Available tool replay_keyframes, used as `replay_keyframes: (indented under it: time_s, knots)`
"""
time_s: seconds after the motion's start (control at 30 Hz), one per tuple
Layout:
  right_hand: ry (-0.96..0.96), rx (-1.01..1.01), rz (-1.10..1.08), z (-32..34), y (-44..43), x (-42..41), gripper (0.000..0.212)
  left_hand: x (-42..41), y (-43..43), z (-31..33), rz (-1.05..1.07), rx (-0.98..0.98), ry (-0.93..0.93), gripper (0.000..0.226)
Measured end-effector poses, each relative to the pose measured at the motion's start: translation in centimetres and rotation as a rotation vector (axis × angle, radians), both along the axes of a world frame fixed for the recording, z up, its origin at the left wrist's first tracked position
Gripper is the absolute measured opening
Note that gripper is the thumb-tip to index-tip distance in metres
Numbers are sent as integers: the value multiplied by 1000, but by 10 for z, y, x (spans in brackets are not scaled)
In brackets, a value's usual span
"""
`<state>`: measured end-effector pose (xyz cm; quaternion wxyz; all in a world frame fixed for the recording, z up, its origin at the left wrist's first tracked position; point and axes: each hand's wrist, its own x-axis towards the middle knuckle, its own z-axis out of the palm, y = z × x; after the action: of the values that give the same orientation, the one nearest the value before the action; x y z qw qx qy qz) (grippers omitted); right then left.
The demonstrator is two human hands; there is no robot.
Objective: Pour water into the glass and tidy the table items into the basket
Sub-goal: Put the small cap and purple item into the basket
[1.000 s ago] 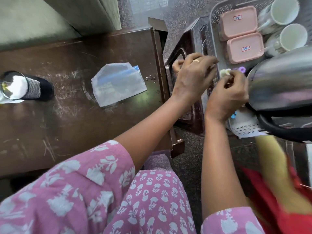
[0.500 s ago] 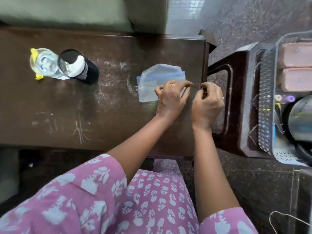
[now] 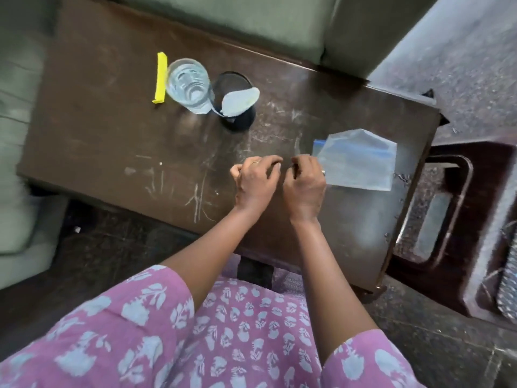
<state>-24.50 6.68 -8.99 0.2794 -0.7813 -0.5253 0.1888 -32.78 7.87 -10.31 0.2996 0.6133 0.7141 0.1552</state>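
Note:
A clear glass (image 3: 187, 84) holding water stands at the back left of the dark wooden table (image 3: 112, 141). Touching it on the right is a black mesh cup (image 3: 234, 107) with a white piece sticking out. A yellow strip (image 3: 160, 77) lies just left of the glass. A clear zip bag (image 3: 359, 163) with a blue seal lies flat near the table's right end. My left hand (image 3: 256, 182) hovers mid-table with its fingers curled and nothing visible in it. My right hand (image 3: 305, 184) sits beside it, fingers curled against the bag's left edge. Only a sliver of the basket (image 3: 508, 278) shows at the right edge.
A dark plastic stool (image 3: 458, 219) stands right of the table and carries the basket. A grey-green sofa (image 3: 251, 21) runs behind the table and another cushion (image 3: 19, 135) sits at the left. My lap in pink patterned cloth fills the foreground.
The view has swung left from the basket to the table. Both hands left the basket, passed over the zip bag and now sit just left of it.

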Motion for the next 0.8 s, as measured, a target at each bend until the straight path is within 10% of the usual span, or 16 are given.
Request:
replay_keyframes:
  time_s: [0.8]
  knots:
    - [8,-468,653,-52,153,-244,54,-239,97,-35,543,-96,-68,35]
